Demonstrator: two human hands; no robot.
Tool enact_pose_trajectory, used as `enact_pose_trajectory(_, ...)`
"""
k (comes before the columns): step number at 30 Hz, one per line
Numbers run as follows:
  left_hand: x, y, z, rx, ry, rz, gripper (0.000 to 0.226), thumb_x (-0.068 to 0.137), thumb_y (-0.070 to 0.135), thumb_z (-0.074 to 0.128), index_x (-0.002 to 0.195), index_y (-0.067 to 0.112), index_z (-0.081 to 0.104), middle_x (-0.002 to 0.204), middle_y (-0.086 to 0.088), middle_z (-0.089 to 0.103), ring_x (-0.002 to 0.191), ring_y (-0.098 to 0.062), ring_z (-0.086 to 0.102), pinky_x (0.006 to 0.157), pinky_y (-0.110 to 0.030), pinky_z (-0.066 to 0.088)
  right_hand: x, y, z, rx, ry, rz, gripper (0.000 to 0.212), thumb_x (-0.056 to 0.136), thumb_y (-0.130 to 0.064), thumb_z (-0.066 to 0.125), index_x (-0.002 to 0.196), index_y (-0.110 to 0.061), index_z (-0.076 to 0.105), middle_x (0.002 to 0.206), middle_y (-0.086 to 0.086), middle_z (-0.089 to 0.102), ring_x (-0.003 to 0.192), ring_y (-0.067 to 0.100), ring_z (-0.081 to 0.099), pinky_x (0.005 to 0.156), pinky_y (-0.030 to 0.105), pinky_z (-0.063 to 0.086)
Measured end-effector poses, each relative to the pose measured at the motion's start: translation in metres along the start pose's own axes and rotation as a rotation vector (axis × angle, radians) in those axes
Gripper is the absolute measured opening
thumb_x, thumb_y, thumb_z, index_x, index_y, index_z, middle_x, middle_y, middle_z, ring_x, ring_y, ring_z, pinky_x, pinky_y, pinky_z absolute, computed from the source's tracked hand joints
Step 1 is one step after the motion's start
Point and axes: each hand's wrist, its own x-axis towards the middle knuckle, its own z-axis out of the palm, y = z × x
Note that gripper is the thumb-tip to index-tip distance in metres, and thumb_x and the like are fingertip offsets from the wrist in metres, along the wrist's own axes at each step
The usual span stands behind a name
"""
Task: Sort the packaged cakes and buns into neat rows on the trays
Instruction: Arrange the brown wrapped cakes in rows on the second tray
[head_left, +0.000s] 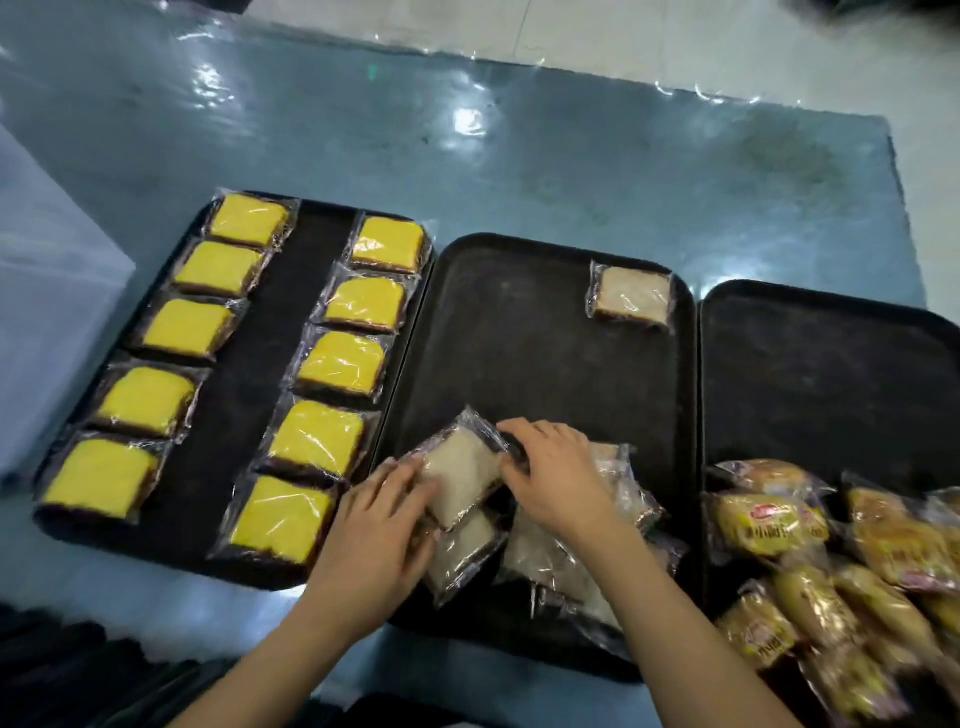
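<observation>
Clear crinkly film is the main hazard: the left hand and right hand both grip one pale cake packet, fingers curled over its two side edges, holding it tilted just above the loose heap of pale packets at the six o'clock end of the middle tray. Slick wrapping could let the packet slip from so light a hold, and it would likely drop back onto the heap and scatter it toward the tray rim. A lone pale packet lies at about one o'clock on that tray, starting a row; laid crooked or well apart from it, the held one would spoil the line. On the left tray two rows of yellow cake packets sit tidy, close enough that a careless left elbow might nudge the nearest ones. Piled bun packets on the right tray lean near the shared rim and could slide over if bumped
</observation>
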Motion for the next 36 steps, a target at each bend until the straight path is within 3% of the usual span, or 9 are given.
enact_pose_trajectory(6,-0.009,0.0,0.004,-0.012,0.027,-0.134,0.057,0.09,0.051,0.056,0.145,0.043,0.042,0.163,-0.012,0.019,0.142,-0.036,0.031,0.11,-0.05,0.038,-0.017,-0.013,0.008,0.215,-0.045,0.094,0.042,0.092,-0.033,0.063,0.132,-0.038,0.05,0.103,-0.008,0.059,0.099,0.018,0.058,0.091,0.039,0.049)
enact_pose_trajectory(12,-0.005,-0.006,-0.001,-0.109,0.131,-0.228,0.056,0.09,0.026,0.065,0.142,0.032,0.045,0.119,0.005,0.062,0.11,-0.024,0.051,0.094,-0.04,0.044,-0.021,-0.022,0.013,0.552,0.026,0.192,0.041,0.092,-0.013,0.067,0.119,-0.041,0.055,0.089,-0.006,0.059,0.083,0.011,0.062,0.079,0.032,0.055)
enact_pose_trajectory(17,0.031,0.002,-0.005,-0.225,0.174,-0.194,0.045,0.096,0.027,0.057,0.141,0.027,0.049,0.135,0.009,0.059,0.121,-0.016,0.045,0.106,-0.035,0.039,-0.003,-0.019,0.012,0.649,0.143,0.248,0.035,0.093,-0.013,0.066,0.12,-0.034,0.058,0.092,-0.003,0.06,0.081,0.009,0.06,0.078,0.03,0.054)
enact_pose_trajectory(22,0.126,0.012,-0.012,-0.162,0.085,-0.185,0.055,0.098,0.035,0.053,0.149,0.031,0.036,0.157,0.002,0.038,0.136,-0.025,0.036,0.112,-0.041,0.03,0.049,0.007,-0.012,0.519,0.207,0.27,0.045,0.095,-0.025,0.064,0.138,-0.029,0.051,0.11,-0.006,0.055,0.091,0.0,0.055,0.079,0.017,0.043)
enact_pose_trajectory(24,0.156,0.017,-0.013,-0.08,0.049,-0.221,0.058,0.098,0.039,0.05,0.152,0.031,0.03,0.162,-0.005,0.026,0.141,-0.03,0.031,0.113,-0.046,0.03,0.063,0.016,-0.013,0.307,0.192,0.258,0.055,0.095,-0.032,0.062,0.146,-0.028,0.043,0.126,-0.002,0.049,0.107,0.011,0.054,0.096,0.032,0.046)
enact_pose_trajectory(26,0.167,0.019,-0.006,-0.005,0.044,-0.187,0.055,0.098,0.039,0.05,0.15,0.029,0.034,0.158,-0.005,0.034,0.14,-0.029,0.033,0.111,-0.046,0.035,0.067,0.022,-0.008,0.068,0.232,0.165,0.057,0.095,-0.033,0.061,0.148,-0.027,0.041,0.138,-0.001,0.046,0.121,0.022,0.049,0.104,0.043,0.043)
enact_pose_trajectory(29,0.155,0.017,0.016,0.047,-0.032,-0.128,0.057,0.1,0.044,0.044,0.153,0.03,0.031,0.16,0.001,0.032,0.147,-0.025,0.027,0.115,-0.044,0.031,0.062,0.025,0.009,-0.058,0.168,0.027,0.054,0.097,-0.037,0.054,0.149,-0.027,0.043,0.149,-0.001,0.046,0.135,0.022,0.046,0.112,0.041,0.037)
enact_pose_trajectory(33,0.161,0.002,0.033,0.075,-0.096,-0.101,0.065,0.102,0.048,0.039,0.16,0.034,0.014,0.169,0.004,0.006,0.154,-0.025,0.01,0.121,-0.043,0.018,0.078,0.035,0.025,-0.171,0.084,0.011,0.067,0.1,-0.044,0.047,0.16,-0.028,0.022,0.166,0.0,0.027,0.153,0.018,0.022,0.126,0.049,0.012)
enact_pose_trajectory(36,0.197,-0.002,0.031,0.073,-0.075,-0.104,0.062,0.103,0.05,0.035,0.159,0.036,0.014,0.169,0.006,0.003,0.154,-0.026,0.01,0.12,-0.046,0.019,0.118,0.047,0.015,-0.176,0.087,-0.004,0.068,0.101,-0.045,0.042,0.162,-0.029,0.015,0.169,-0.001,0.017,0.156,0.018,0.012,0.125,0.053,0.005)
